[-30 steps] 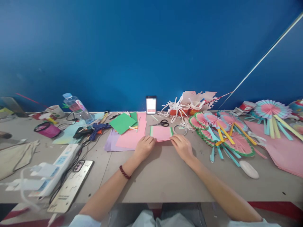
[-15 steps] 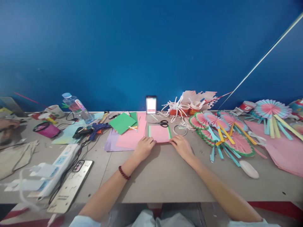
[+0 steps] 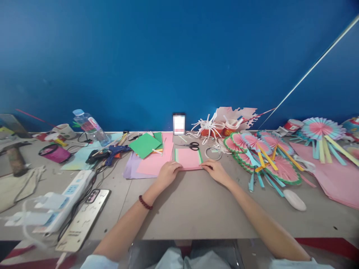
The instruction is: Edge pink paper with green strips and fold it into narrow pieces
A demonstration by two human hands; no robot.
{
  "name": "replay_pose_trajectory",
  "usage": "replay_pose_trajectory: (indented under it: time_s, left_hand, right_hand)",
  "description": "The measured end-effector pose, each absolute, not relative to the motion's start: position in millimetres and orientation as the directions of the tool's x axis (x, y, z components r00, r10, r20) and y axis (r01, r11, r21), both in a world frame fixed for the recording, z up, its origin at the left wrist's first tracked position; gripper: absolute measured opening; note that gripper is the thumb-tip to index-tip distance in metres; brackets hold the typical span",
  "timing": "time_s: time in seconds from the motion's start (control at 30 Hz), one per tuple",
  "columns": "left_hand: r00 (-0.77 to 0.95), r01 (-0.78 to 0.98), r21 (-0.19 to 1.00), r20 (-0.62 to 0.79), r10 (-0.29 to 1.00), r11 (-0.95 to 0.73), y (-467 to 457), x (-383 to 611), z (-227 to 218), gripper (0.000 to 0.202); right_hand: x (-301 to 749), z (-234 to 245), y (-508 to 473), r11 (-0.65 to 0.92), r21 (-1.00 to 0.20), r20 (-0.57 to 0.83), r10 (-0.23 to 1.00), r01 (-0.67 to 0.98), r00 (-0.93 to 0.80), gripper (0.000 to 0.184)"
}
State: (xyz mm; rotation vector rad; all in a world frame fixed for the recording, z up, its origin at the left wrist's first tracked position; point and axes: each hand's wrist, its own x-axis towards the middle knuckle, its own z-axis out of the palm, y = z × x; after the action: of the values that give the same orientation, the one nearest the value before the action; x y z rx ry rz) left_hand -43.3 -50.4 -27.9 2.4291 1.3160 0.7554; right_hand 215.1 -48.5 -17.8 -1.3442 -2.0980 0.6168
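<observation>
Between my hands lies a pink sheet of paper (image 3: 188, 158) with green and pale edges at its left and right sides. Its near edge looks folded into a narrow strip. My left hand (image 3: 169, 173) pinches the near left corner, fingers closed. At the near right corner my right hand (image 3: 215, 170) grips the same edge between thumb and fingers. Just beyond the paper rest black-handled scissors (image 3: 193, 145), pointing left. A roll of tape (image 3: 213, 153) lies to the right of the sheet.
Green paper squares (image 3: 145, 145) lie on pink and purple sheets at left. Pleated paper fans (image 3: 266, 153) crowd the right, near a white oval object (image 3: 294, 200). A power strip (image 3: 68, 196), a phone (image 3: 84, 220), a bottle (image 3: 92, 127) and a hammer (image 3: 15, 158) are farther left.
Both hands stay at the paper's near edge, with small finger shifts; the left hand has moved slightly left. At far left, another person's hand has gone from the hammer.
</observation>
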Motion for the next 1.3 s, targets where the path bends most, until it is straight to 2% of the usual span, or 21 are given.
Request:
replay_pose_trajectory:
  time_s: [0.2, 0.37, 0.5, 0.73, 1.0, 1.2, 1.3]
  left_hand:
    - [0.399, 0.622, 0.621, 0.273, 0.876, -0.477, -45.5, -45.0, -29.9, 0.021]
    - [0.384, 0.643, 0.592, 0.300, 0.873, -0.486, -42.4, -44.6, -34.5, 0.020]
    - [0.428, 0.647, 0.528, 0.345, 0.835, -0.550, -41.2, -46.3, -37.6, 0.020]
    - [0.584, 0.676, 0.251, 0.392, 0.711, -0.693, -43.2, -49.5, -34.6, 0.024]
    - [0.603, 0.708, 0.110, 0.420, 0.678, -0.698, -43.3, -45.5, -37.7, 0.025]
    - [0.637, 0.716, -0.001, 0.410, 0.653, -0.698, -46.8, -42.6, -36.1, 0.022]
    - [0.650, 0.715, -0.048, 0.413, 0.638, -0.697, -47.8, -41.3, -35.8, 0.023]
  right_hand:
    - [212.9, -19.8, -43.7, 0.265, -0.705, 0.134, 0.961, 0.658, -0.244, 0.022]
    - [211.3, -18.5, -43.5, 0.166, -0.756, 0.072, 0.983, 0.633, -0.171, 0.020]
    - [210.8, -16.1, -44.0, 0.172, -0.743, 0.073, 0.982, 0.646, -0.176, 0.018]
    - [211.3, -16.0, -43.7, 0.196, -0.724, 0.081, 0.976, 0.661, -0.202, 0.016]
    - [210.2, -15.9, -48.0, 0.333, -0.668, 0.195, 0.941, 0.666, -0.276, 0.018]
    - [216.0, -19.2, -46.3, 0.469, -0.600, 0.249, 0.879, 0.647, -0.406, 0.018]
    - [218.8, -22.3, -46.1, 0.534, -0.527, 0.268, 0.843, 0.661, -0.467, 0.018]
